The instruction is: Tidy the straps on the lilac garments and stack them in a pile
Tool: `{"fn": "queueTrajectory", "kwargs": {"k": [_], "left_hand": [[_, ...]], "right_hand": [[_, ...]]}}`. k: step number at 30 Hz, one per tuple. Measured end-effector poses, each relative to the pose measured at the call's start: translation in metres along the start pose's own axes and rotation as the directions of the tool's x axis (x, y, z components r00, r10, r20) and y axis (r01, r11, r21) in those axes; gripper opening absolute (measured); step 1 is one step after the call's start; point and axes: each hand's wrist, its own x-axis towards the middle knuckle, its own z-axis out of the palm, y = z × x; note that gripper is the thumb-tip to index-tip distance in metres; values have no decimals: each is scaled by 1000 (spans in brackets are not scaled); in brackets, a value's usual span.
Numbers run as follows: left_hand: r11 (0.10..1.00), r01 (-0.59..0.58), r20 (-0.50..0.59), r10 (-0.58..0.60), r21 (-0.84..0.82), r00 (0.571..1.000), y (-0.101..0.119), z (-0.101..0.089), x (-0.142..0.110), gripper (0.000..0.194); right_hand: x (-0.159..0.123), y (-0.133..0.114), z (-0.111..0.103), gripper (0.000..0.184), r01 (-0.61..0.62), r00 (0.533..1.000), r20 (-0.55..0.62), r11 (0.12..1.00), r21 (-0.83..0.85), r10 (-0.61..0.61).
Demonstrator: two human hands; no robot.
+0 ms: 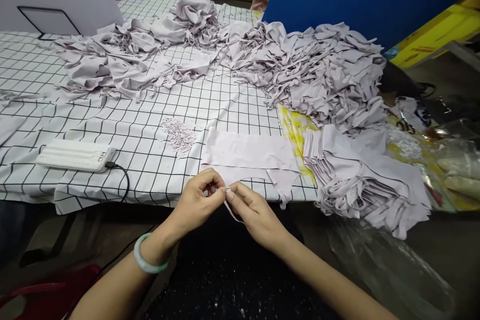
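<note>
My left hand (202,197) and my right hand (253,210) meet at the table's front edge, fingertips pinched together on a narrow pale strap (233,213). The strap hangs in a short loop below my fingers. It seems to belong to the pale lilac garment piece (251,152) lying flat just beyond my hands, but my fingers hide the join. Another strap end (281,185) of that piece droops over the edge on the right. What lies right between my fingertips is too small to make out.
Small fabric scraps (180,135) lie left of the garment. A white power bank (77,155) with a black cable sits further left. Neatly stacked garments (363,180) are at right, a large loose heap (318,65) behind. Blue board (356,0) stands beyond; other people sit across.
</note>
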Motion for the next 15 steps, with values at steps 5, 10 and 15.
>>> {"fn": "queueTrajectory", "kwargs": {"k": [5, 10, 15], "left_hand": [[873, -313, 101, 298, 374, 949, -27, 6, 41, 16], [729, -377, 176, 340, 571, 924, -62, 11, 73, 25], [820, -356, 80, 359, 448, 930, -63, 6, 79, 16]], "right_hand": [[20, 4, -22, 27, -180, 970, -100, 932, 316, 222], [46, 2, -27, 15, -288, 936, -73, 870, 401, 343], [64, 2, -20, 12, -331, 913, -83, 844, 423, 400]]}}
